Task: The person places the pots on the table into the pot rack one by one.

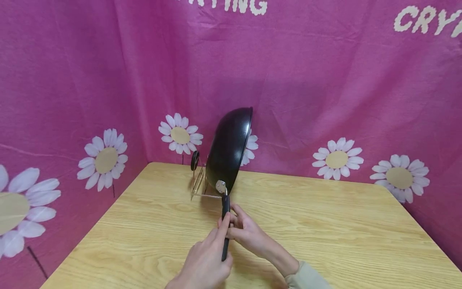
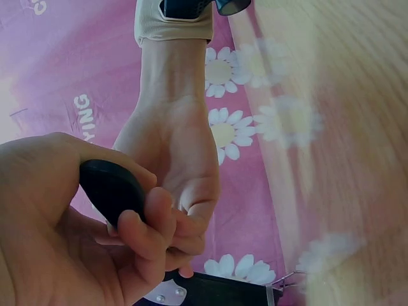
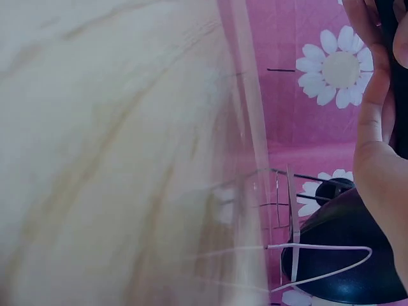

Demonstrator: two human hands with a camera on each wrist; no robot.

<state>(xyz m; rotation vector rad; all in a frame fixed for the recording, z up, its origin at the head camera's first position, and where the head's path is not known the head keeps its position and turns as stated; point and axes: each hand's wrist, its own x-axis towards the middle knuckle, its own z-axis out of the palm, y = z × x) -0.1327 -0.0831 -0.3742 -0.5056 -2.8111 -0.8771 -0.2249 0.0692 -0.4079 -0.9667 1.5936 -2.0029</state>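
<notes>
A black wok [image 1: 231,148] stands tilted on its edge, its rounded underside facing left, in a thin wire rack [image 1: 207,195]. Its black handle [image 1: 225,206] points toward me. My left hand [image 1: 209,261] grips the end of this handle; the left wrist view shows the fingers curled round the black handle end [image 2: 108,188]. Farther up, my right hand [image 1: 247,230] holds the same handle from the right side, fingers bent against it. In the right wrist view the wok [image 3: 350,255] shows behind the wire rack [image 3: 293,223], with part of the right hand [image 3: 376,127] at the edge.
A small round black piece [image 1: 195,160] sits on the left of the rack. The wood-grain table [image 1: 325,224] reaches back to a pink cloth [image 1: 288,80] with white daisies, which hangs behind and along the left.
</notes>
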